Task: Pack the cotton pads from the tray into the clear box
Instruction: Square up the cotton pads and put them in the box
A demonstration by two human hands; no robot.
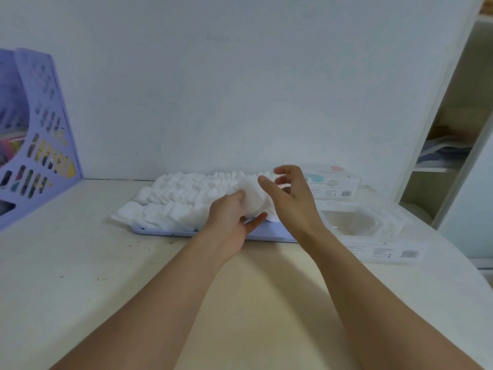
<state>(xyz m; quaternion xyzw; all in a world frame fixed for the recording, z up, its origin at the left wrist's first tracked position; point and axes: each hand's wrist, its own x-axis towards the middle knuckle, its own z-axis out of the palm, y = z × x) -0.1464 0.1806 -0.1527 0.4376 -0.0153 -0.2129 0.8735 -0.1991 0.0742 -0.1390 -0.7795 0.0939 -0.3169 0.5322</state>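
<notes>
Desk (80, 263) against white wall: tray (269, 232) of pads (176, 201) at back edge.
Left hand (232, 217) grips a pad bunch (252, 194) between thumb and fingers; right hand (289, 198) hovers beside, fingers loosely spread; box (346, 222) at right edge.

I sit at a pale cream table (80, 263) whose top carries a few dark specks and scuffs, pushed up against a plain, bluish-white wall (240, 89) that fills the far side. At the far left a lilac plastic file rack (40, 134) with cut-out holes stands on the table against the wall, colourful papers showing through it. To the right an open white shelving unit (448, 145) rises, with a folded bluish thing lying on one shelf, in soft, even light.
</notes>
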